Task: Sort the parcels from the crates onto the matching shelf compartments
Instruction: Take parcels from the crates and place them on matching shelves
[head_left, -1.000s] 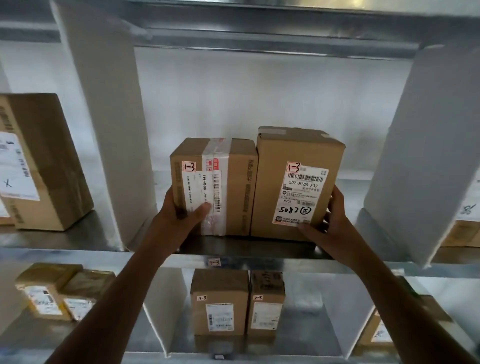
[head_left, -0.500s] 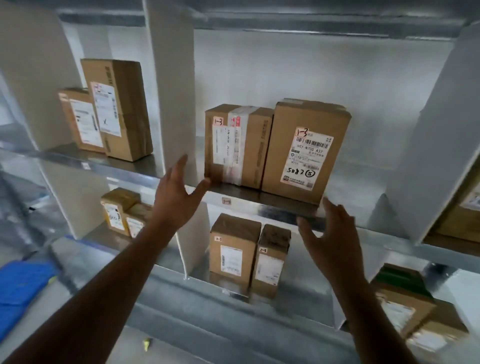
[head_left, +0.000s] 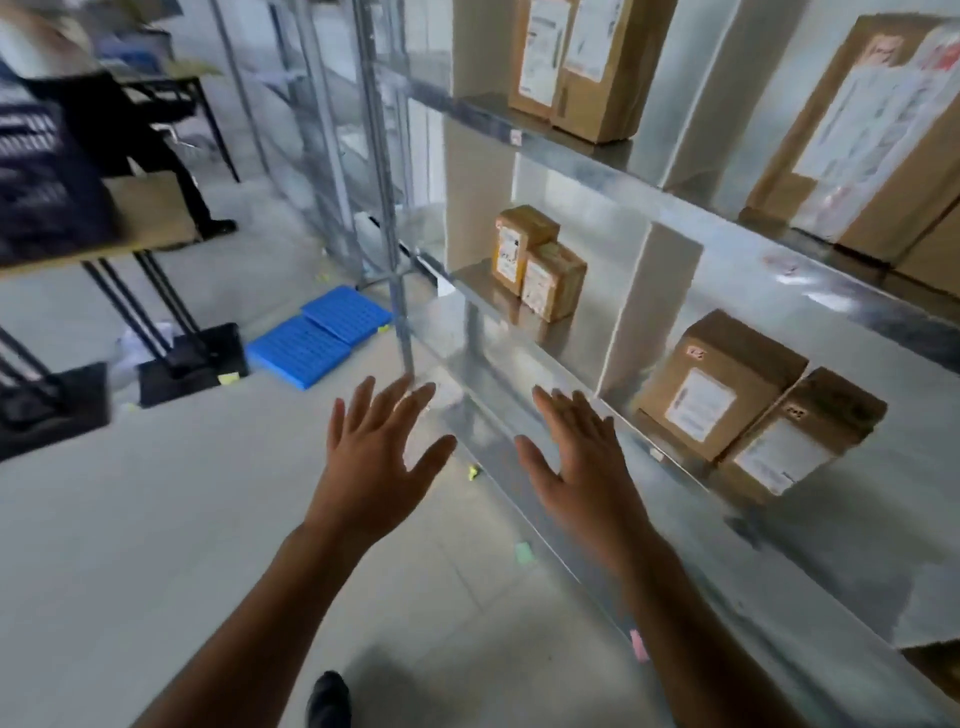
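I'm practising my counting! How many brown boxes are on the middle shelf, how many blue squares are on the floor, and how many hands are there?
Brown boxes on the middle shelf: 4
Blue squares on the floor: 2
Hands, the left hand and the right hand, both with fingers spread and holding nothing: 2
Total: 8

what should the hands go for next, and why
Probably swing left toward the dark crate on the table for the next parcel: the left hand and right hand are both open and empty, touching no parcel.
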